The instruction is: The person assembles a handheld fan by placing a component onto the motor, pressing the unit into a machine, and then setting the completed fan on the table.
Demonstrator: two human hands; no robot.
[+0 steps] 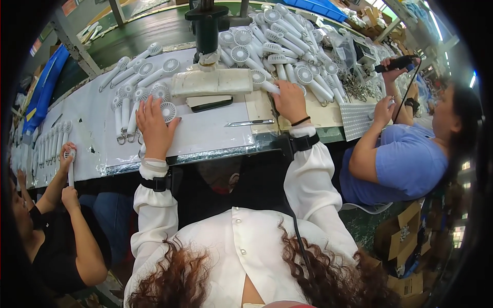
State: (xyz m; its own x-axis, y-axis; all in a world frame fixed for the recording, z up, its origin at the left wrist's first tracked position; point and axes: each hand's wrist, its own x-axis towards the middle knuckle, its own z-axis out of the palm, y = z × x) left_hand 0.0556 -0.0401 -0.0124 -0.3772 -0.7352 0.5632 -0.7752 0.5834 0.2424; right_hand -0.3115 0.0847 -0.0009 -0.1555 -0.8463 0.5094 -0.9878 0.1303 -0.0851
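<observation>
My right hand (291,104) closes around the handle of a white handheld fan (269,87), whose round head points left beside the padded white block (221,82) under a dark press column (206,38). My left hand (152,128) lies with its fingers stretched out over a group of white handheld fans (126,108); one round fan head (168,111) shows just right of its fingers. Metal loops hang at the near ends of those handles. A white and black pad (209,103) sits below the block, between my hands.
A large heap of white fans (287,38) fills the back right. A cutter knife (250,122) lies near the table's front edge. Metal rings (363,90) are piled by a dotted sheet (354,119). Co-workers sit at both sides, one handling a fan (71,167), one a corded black tool (398,63).
</observation>
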